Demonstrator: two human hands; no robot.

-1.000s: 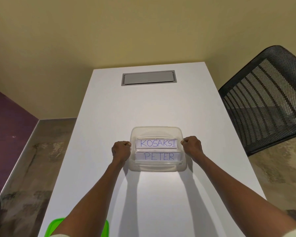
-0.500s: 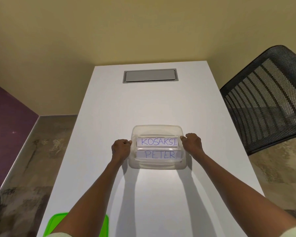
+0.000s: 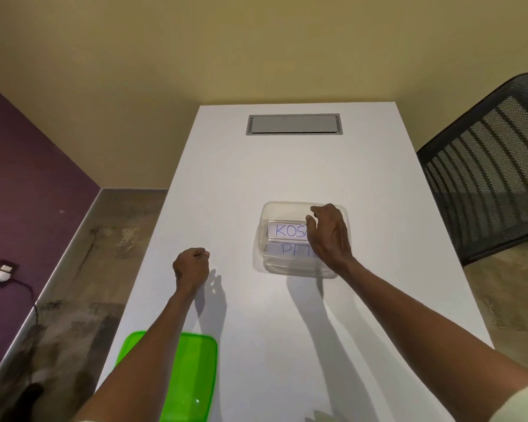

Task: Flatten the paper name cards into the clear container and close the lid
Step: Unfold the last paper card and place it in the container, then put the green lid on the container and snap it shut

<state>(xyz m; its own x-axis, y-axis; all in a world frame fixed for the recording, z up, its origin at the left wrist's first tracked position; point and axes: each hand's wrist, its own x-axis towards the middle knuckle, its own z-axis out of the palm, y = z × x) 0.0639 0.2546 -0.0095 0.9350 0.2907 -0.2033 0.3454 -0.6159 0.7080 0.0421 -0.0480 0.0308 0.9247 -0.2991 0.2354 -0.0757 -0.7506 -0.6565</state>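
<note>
I see the box [image 3: 287, 266] sitting on the white worktop [image 3: 256, 178], a little right of centre, open on top. Two cards lie inside it: the far card [image 3: 285, 230] reads "KOS…" and the near card [image 3: 291, 249] "PE…", with the rest of each hidden by my right hand [image 3: 329, 236]. That hand hovers over the right half of the box, fingers loosely bent and reaching down toward the cards. I can't tell whether the fingertips are touching paper, and its grip holds nothing that I can make out. My left hand [image 3: 192, 266] is well left of the box, above the worktop, clenched in a fist with nothing in it.

I judge I'm at the flattening step. The cards look to be lying in the box, though how flat they lie I can't say through the clear wall. The green lid [image 3: 192, 376] lies at the near left edge of the worktop, partly under my left forearm, so closing is not yet done.

Next I'd press the cards down with the right hand, then fetch the lid with the left and seat it squarely on the rim.
</note>
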